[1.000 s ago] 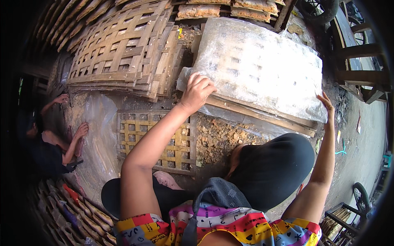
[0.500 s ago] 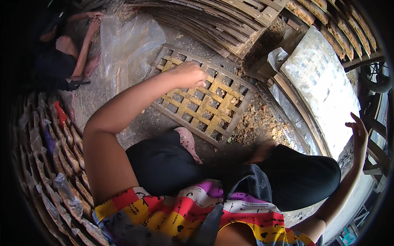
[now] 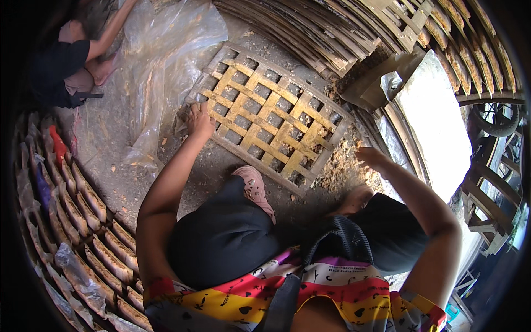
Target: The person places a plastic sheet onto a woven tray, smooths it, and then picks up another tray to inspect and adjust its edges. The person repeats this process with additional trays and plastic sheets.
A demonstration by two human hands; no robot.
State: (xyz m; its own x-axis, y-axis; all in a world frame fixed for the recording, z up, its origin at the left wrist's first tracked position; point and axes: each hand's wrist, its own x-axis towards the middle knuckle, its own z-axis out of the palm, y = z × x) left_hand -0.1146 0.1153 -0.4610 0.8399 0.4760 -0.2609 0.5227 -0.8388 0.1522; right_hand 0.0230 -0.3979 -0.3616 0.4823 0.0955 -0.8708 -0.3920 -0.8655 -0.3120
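A wooden lattice frame, with yellowish woven slats inside a greyish border, lies on the ground in front of my feet. My left hand is at its left edge, the fingers curled over the border. On the other side, my right hand is low over a heap of tan crumbs, just off the frame's right edge. Its fingers point toward the frame, bunched and partly hidden, so I cannot make out anything in them. My pink clog is close to the frame's near edge.
Clear plastic sheeting covers ground at the left, beside a seated person. Stacked wooden frames stand at the back. A pale sheet leans over boards at the right. Packed rows of filled frames rise at the lower left.
My left hand has moved from above the lattice to its left edge. My right hand has come inward from the far right, down beside the crumbs. The view has shifted slightly.
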